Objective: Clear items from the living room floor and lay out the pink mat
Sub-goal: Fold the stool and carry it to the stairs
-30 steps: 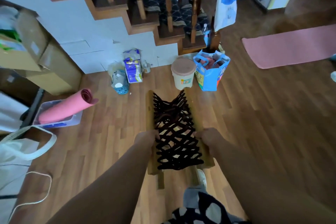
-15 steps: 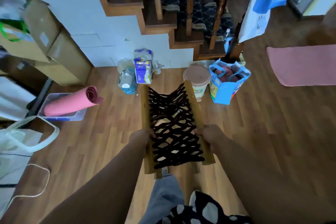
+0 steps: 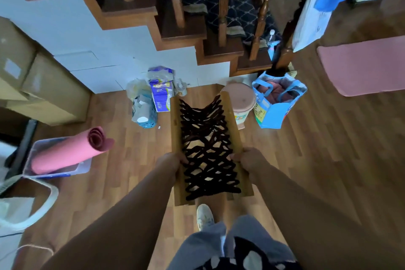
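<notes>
I carry a wooden rack [image 3: 232, 123] full of dark hangers [image 3: 206, 151] above the floor, in front of my body. My left hand [image 3: 173, 163] grips its left rail and my right hand [image 3: 248, 160] grips its right rail. A rolled pink mat [image 3: 65, 152] lies across a clear plastic bin [image 3: 85, 165] at the left. A second pink mat [image 3: 363, 66] lies flat on the wooden floor at the far right.
A pink-lidded bucket [image 3: 240, 99], a blue tote bag [image 3: 277, 103], a small blue basket [image 3: 145, 114] and a purple pack [image 3: 162, 92] stand at the foot of the staircase [image 3: 182, 26]. Cardboard boxes [image 3: 32, 76] line the left wall. A white bag [image 3: 24, 210] sits lower left.
I have walked towards the stairs with the rack in both hands. The bucket, tote and rolled mat now look closer, and the flat mat has slid to the right edge.
</notes>
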{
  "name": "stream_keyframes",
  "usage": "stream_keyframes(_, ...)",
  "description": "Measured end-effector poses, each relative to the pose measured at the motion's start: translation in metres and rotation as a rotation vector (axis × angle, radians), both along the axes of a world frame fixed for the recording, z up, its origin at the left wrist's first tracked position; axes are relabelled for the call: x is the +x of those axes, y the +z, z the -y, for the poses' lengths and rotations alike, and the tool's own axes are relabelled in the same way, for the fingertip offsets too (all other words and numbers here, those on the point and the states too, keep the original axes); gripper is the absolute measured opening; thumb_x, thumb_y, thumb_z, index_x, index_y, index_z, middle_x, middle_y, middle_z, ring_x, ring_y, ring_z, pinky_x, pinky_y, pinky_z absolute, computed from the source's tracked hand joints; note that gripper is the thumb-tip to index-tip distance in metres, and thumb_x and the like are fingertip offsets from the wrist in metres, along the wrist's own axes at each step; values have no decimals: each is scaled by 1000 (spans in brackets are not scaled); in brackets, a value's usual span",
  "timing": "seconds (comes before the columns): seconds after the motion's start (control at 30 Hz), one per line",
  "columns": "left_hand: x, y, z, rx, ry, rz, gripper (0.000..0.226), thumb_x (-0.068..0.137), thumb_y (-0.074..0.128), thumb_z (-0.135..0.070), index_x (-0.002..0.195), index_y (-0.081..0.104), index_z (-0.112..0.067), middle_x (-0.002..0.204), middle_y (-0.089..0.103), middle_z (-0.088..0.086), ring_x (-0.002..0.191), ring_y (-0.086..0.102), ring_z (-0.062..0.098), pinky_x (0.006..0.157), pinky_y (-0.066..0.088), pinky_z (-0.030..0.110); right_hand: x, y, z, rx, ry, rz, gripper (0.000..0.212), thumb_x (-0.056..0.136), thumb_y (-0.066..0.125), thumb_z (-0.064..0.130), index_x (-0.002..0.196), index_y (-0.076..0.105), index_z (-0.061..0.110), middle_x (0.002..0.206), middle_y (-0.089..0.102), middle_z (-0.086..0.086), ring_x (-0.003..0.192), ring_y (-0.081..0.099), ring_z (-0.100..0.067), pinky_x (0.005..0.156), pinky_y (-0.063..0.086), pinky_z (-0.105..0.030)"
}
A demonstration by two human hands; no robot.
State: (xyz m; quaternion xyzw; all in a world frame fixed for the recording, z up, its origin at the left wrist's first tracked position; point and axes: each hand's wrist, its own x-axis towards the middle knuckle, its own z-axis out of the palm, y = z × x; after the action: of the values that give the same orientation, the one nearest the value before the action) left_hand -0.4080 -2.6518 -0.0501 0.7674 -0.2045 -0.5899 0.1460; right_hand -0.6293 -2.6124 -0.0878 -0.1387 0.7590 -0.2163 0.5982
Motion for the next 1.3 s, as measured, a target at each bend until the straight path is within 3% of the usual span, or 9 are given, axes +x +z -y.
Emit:
stream_keyframes(0.27,-21,-17,80,-7,-33,-79,45,79,71,0,120,61,-14,91,60,5,78,56,18,60,44,28,-8,-33,82,-50,23,-42,51,85,71,25,132,57,12,127,60,-13,114,60,-33,101,49,-48)
stream_keyframes(0.37,-32,-29,108,22,-32,-76,47,79,72,-1,123,61,-14,90,59,3,76,54,14,63,43,27,-13,-43,117,-54,43,-28,50,85,71,23,132,58,11,124,63,-12,108,62,-31,99,51,-47)
stream_keyframes(0.47,-35,-50,145,56,1,-62,51,79,72,-1,127,59,-14,97,59,6,80,55,17,74,44,34,-21,-59,153,-28,40,-7,56,86,71,22,138,54,13,130,60,-11,115,59,-31,103,48,-47)
stream_keyframes(0.53,-34,-70,170,67,10,-62,52,80,70,1,129,58,-12,100,62,9,84,59,20,72,47,33,-26,-74,177,-12,18,11,60,84,73,21,140,52,13,133,59,-11,118,58,-32,104,47,-47)
stream_keyframes(0.73,-40,-133,219,83,86,-42,48,81,70,2,126,60,-12,88,63,5,74,58,16,54,42,25,-31,-121,236,9,28,-5,57,84,73,19,137,54,11,121,64,-13,103,65,-30,96,54,-45)
stream_keyframes(0.83,-40,-171,246,76,103,-28,46,81,68,3,123,62,-14,86,64,4,73,59,16,53,41,24,-23,-154,261,25,-18,10,65,84,73,20,143,48,14,128,62,-11,113,61,-31,101,50,-47)
stream_keyframes(1.07,-31,-276,311,81,55,-18,54,79,72,-5,128,58,-26,94,62,1,79,58,16,59,45,28,-5,-255,313,15,-69,-2,55,82,75,21,134,57,16,117,67,-10,105,65,-32,96,53,-49)
stream_keyframes(1.17,-29,-323,334,26,7,-1,44,76,74,-4,113,64,-25,88,65,0,78,61,16,69,47,26,-3,-294,333,-14,-83,-1,44,82,74,17,124,63,14,110,70,-12,101,67,-33,95,53,-50)
stream_keyframes(1.3,-22,-380,362,14,-4,0,29,75,75,-2,86,63,-26,72,64,-7,65,60,10,53,42,19,-4,-340,357,-28,-108,0,36,82,75,16,117,66,16,104,73,-10,94,69,-29,90,55,-47)
